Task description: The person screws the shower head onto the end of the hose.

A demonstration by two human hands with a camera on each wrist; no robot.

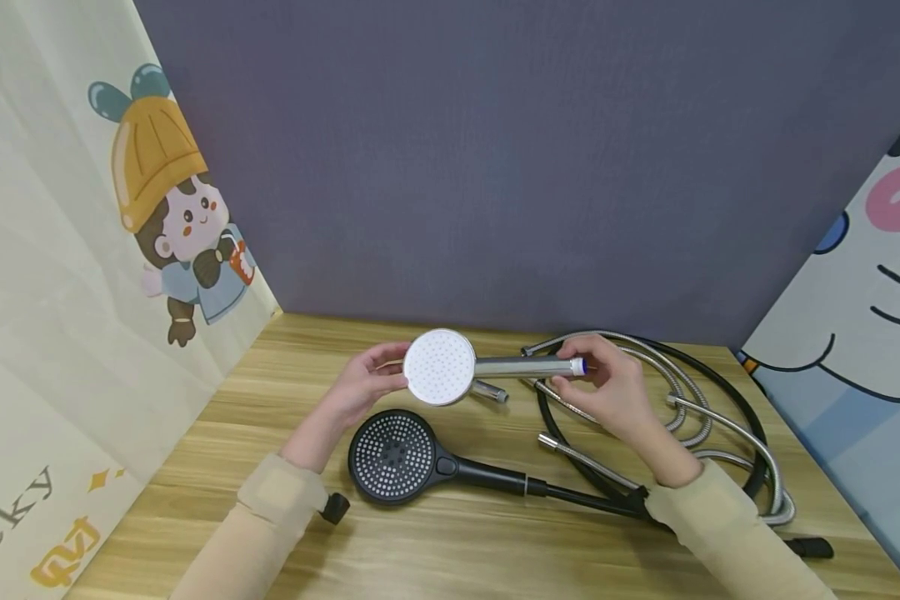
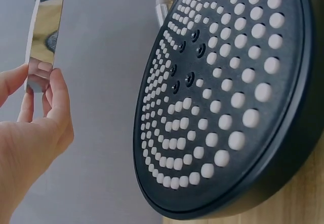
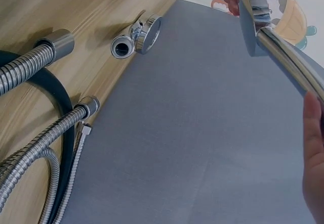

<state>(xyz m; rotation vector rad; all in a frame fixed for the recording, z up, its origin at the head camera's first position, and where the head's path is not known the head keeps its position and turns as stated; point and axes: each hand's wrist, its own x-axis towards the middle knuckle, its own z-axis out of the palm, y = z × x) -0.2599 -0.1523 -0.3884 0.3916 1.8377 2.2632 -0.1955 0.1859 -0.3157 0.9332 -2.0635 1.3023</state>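
Note:
A chrome hand shower head (image 1: 439,367) with a white dotted spray face is held above the table, its handle pointing right. My left hand (image 1: 356,387) pinches the rim at its left edge; in the left wrist view the chrome head (image 2: 45,32) shows edge-on between thumb and fingers. At the handle's blue-and-white end, my right hand (image 1: 615,392) grips with thumb and fingers; the right wrist view shows part of that handle (image 3: 288,57). Below lies a black shower head (image 1: 392,457), face up, with a black hose running right from its handle.
Behind the held head, a second chrome fitting (image 3: 123,46) lies on the wooden table (image 1: 217,467), mostly hidden in the head view. Several coiled metal hoses (image 1: 693,400) and a black hose (image 1: 750,417) fill the right side. A grey panel (image 1: 495,167) stands behind.

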